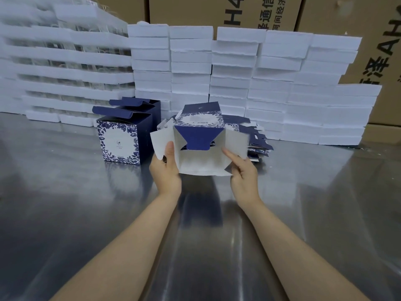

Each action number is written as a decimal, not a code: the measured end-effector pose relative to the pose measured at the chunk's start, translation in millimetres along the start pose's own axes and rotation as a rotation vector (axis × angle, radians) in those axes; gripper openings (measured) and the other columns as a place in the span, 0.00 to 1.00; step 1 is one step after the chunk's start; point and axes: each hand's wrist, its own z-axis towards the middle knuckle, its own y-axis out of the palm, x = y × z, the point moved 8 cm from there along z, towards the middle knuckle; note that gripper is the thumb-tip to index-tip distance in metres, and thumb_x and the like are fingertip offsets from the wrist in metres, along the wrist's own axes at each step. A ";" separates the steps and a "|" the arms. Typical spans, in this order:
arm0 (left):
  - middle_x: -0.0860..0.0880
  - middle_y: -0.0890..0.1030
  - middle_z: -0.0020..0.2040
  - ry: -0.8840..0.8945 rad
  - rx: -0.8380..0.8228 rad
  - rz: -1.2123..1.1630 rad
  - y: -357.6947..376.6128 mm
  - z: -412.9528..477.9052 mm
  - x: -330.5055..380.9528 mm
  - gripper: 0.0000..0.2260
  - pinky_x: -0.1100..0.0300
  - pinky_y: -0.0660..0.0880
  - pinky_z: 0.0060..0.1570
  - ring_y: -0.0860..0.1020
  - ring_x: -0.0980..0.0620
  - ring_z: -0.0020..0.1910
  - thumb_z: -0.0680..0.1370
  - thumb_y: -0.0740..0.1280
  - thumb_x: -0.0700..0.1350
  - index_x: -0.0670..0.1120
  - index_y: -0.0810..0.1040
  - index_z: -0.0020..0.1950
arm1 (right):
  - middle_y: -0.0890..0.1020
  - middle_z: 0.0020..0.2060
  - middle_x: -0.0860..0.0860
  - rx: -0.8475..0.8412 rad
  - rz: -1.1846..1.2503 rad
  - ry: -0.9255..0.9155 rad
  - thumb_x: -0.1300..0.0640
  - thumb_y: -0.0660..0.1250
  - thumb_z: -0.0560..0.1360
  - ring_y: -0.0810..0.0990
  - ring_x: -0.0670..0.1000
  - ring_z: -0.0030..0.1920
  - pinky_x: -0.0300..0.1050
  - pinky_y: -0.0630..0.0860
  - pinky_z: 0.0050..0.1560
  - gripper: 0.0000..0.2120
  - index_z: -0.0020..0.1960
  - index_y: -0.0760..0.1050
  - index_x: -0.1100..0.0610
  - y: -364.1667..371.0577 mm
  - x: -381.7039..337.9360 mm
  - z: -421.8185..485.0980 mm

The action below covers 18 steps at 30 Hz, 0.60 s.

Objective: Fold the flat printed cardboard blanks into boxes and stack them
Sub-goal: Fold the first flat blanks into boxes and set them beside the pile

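I hold a half-folded blue and white printed box point(200, 124) above the steel table, its open end toward me with white flaps spread left and right and a blue tongue flap folded in. My left hand point(166, 170) grips the left side, thumb on the left flap. My right hand point(243, 172) holds the lower right edge, with its forefinger stretched out along the inside of the right flap. Two folded boxes point(121, 137) stand at the left with lids open, one behind the other. A pile of flat blanks point(257, 140) lies behind the held box at the right.
Stacks of white foam trays point(271, 83) line the back of the shiny steel table point(86, 213). More foam and clear stacks point(65, 61) rise at the back left. Large brown cartons point(238, 11) stand behind them.
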 end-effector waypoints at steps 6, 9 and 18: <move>0.60 0.81 0.46 0.006 0.002 0.016 1.0 -2.1 2.2 0.10 0.73 0.73 0.44 0.79 0.70 0.44 0.81 0.63 0.48 0.45 0.79 0.56 | 0.77 0.44 0.57 -0.024 -0.145 -0.114 0.77 0.62 0.64 0.71 0.55 0.47 0.30 0.66 0.52 0.33 0.67 0.74 0.59 5.9 -13.8 1.3; 0.55 0.82 0.46 -0.007 -0.024 0.069 3.5 -3.9 1.0 0.11 0.69 0.73 0.46 0.79 0.66 0.43 0.81 0.63 0.51 0.46 0.80 0.54 | 0.80 0.48 0.50 0.070 -0.089 -0.046 0.65 0.71 0.71 0.74 0.48 0.50 0.25 0.65 0.55 0.21 0.63 0.78 0.56 0.4 -9.5 1.0; 0.63 0.69 0.64 0.043 -0.338 0.252 34.1 -32.1 12.2 0.12 0.80 0.57 0.57 0.68 0.67 0.62 0.84 0.51 0.52 0.56 0.64 0.67 | 0.81 0.45 0.48 0.253 0.004 0.104 0.60 0.74 0.72 0.76 0.42 0.41 0.30 0.71 0.48 0.15 0.59 0.80 0.55 -20.3 5.9 3.2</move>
